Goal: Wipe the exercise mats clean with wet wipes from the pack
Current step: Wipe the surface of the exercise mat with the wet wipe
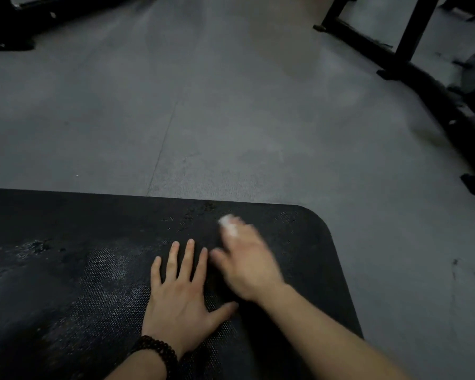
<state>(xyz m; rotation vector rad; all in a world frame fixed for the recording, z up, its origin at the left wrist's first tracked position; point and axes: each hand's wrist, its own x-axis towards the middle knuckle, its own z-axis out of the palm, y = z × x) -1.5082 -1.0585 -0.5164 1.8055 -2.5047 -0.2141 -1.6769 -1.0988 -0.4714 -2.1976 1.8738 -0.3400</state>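
Observation:
A black exercise mat (66,270) with a rounded far-right corner lies on the grey floor, filling the lower left; pale scuffs and a dotted texture show on it. My left hand (181,292) presses flat on the mat, fingers spread, a dark bead bracelet on the wrist. Just right of it, my right hand (247,264) is blurred and holds a small white wet wipe (228,223) against the mat near its far edge. The pack of wipes is not in view.
Grey rubber floor (203,105) stretches ahead. Black gym equipment frames (412,64) run along the right side, and another dark frame (8,31) sits at the top left.

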